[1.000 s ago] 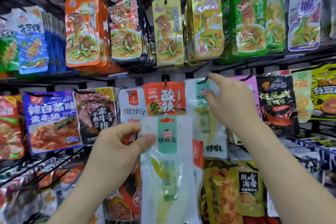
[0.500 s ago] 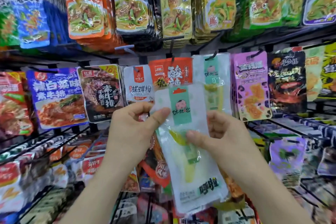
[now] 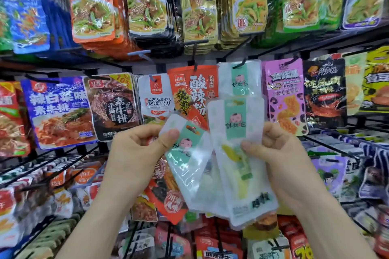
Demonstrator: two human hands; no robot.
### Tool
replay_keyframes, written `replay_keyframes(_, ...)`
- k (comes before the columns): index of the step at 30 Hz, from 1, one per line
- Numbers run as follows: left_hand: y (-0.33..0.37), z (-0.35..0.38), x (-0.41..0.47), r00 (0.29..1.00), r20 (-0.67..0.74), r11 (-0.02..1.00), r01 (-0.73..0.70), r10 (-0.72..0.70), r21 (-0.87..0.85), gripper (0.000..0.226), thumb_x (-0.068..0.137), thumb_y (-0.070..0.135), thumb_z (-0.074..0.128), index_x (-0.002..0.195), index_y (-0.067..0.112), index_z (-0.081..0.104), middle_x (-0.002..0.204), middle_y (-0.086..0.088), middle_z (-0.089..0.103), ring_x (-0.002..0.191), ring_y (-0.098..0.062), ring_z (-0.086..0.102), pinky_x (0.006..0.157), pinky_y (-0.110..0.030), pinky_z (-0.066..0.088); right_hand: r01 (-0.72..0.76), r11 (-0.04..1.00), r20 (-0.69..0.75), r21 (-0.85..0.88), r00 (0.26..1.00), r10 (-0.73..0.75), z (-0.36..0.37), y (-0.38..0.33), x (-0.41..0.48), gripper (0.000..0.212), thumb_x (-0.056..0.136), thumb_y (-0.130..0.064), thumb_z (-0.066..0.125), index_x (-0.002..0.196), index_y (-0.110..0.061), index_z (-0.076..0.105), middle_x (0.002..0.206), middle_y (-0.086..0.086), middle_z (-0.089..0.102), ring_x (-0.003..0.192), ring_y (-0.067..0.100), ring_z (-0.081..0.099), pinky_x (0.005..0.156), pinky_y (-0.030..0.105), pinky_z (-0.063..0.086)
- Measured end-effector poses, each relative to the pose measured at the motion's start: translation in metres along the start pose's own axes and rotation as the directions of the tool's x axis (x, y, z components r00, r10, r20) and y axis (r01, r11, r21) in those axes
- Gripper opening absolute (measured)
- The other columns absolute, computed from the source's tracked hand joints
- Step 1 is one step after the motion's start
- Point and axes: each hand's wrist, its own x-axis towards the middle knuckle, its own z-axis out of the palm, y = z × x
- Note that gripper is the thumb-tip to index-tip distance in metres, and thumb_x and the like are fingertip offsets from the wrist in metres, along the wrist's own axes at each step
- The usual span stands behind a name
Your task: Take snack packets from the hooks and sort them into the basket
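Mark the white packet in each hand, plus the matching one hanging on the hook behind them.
Left-hand packet (image 3: 185, 144): head view, on its tilted green label.
Right-hand packet (image 3: 235, 124): head view, on its green label strip.
Hanging packet (image 3: 240, 82): head view, on its green label strip.

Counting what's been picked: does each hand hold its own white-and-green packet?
Yes, the left hand pinches a tilted packet and the right hand holds a second, upright packet.
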Motion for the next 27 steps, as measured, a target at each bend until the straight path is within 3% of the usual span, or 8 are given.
replay_keyframes(4,0.001,0.001,0.002,0.998,0.058,0.994,-0.028,0.022,0.108,0.022,0.062,0.049,0.072,0.071,0.029,0.076,0.068,-0.011,0.072,0.064,-0.049,0.059,0.065,-0.055,0.053,0.071,0.968,0.04,-0.24,0.997,-0.064,-0.01,-0.017,0.011,0.012,0.081,-0.001,0.069,0.088,-0.003,0.06,0.081,0.016,0.074,0.072,0.037,0.07,0.067,0.049,0.054)
replay_keyframes(7,0.01,0.009,0.007,0.989,0.133,0.988,-0.088,0.071,0.125,0.018,0.06,0.046,0.072,0.066,0.03,0.076,0.058,-0.002,0.068,0.049,-0.022,0.05,0.051,-0.026,0.042,0.159,0.922,0.087,-0.353,0.987,-0.137,-0.005,-0.025,0.022,0.031,0.079,-0.03,0.076,0.079,-0.007,0.056,0.075,0.022,0.069,0.061,0.027,0.059,0.055,0.039,0.045)
replay_keyframes(10,0.024,0.02,0.015,0.977,0.189,0.98,-0.132,0.103,0.148,0.017,0.06,0.043,0.072,0.063,0.027,0.075,0.047,0.009,0.059,0.042,-0.003,0.038,0.044,-0.015,0.03,0.312,0.864,0.032,-0.395,0.945,-0.326,-0.003,-0.033,0.037,0.026,0.085,-0.036,0.071,0.083,-0.015,0.055,0.075,0.02,0.064,0.057,0.03,0.053,0.056,0.044,0.047)
replay_keyframes(14,0.036,0.019,0.023,0.969,0.212,0.964,-0.174,0.13,0.201,0.024,0.054,0.05,0.07,0.064,0.03,0.075,0.048,0.01,0.057,0.043,-0.004,0.034,0.044,-0.013,0.027,0.421,0.817,-0.1,-0.395,0.864,-0.493,-0.009,-0.058,0.058,0.008,0.091,-0.028,0.066,0.088,-0.026,0.059,0.078,0.007,0.07,0.059,0.028,0.061,0.056,0.042,0.053)
replay_keyframes(19,0.04,0.017,0.025,0.98,0.176,0.974,-0.128,0.095,0.188,0.009,0.065,0.028,0.079,0.061,0.021,0.075,0.039,0.005,0.052,0.037,-0.006,0.033,0.04,-0.012,0.025,0.458,0.768,-0.082,-0.447,0.835,-0.545,-0.002,-0.064,0.081,0.03,0.091,-0.018,0.065,0.112,-0.033,0.049,0.08,0.006,0.058,0.043,0.006,0.04,0.042,0.023,0.036)
replay_keyframes(21,0.043,0.021,0.025,0.982,0.172,0.978,-0.11,0.079,0.176,0.007,0.071,0.012,0.078,0.065,0.011,0.075,0.036,0.008,0.051,0.03,0.0,0.038,0.037,-0.006,0.026,0.462,0.758,-0.053,-0.461,0.838,-0.543,0.001,-0.058,0.085,0.042,0.092,-0.015,0.062,0.123,-0.039,0.047,0.092,0.003,0.059,0.048,0.004,0.049,0.046,0.017,0.037)
replay_keyframes(24,0.045,0.025,0.027,0.976,0.191,0.97,-0.14,0.102,0.197,0.006,0.072,0.015,0.077,0.068,0.011,0.076,0.047,0.01,0.062,0.036,0.004,0.047,0.04,-0.005,0.032,0.44,0.704,-0.058,-0.558,0.825,-0.562,0.004,-0.055,0.091,0.032,0.093,-0.013,0.061,0.121,-0.028,0.061,0.113,-0.004,0.066,0.089,0.01,0.061,0.061,0.016,0.047)
replay_keyframes(27,0.042,0.024,0.03,0.974,0.173,0.962,-0.178,0.143,0.208,0.01,0.07,0.027,0.075,0.069,0.016,0.076,0.054,0.014,0.066,0.042,0.006,0.05,0.043,-0.005,0.034,0.417,0.651,-0.059,-0.634,0.813,-0.579,0.005,-0.051,0.097,0.022,0.093,-0.015,0.061,0.113,-0.021,0.069,0.098,-0.015,0.064,0.09,0.001,0.059,0.069,0.005,0.039)
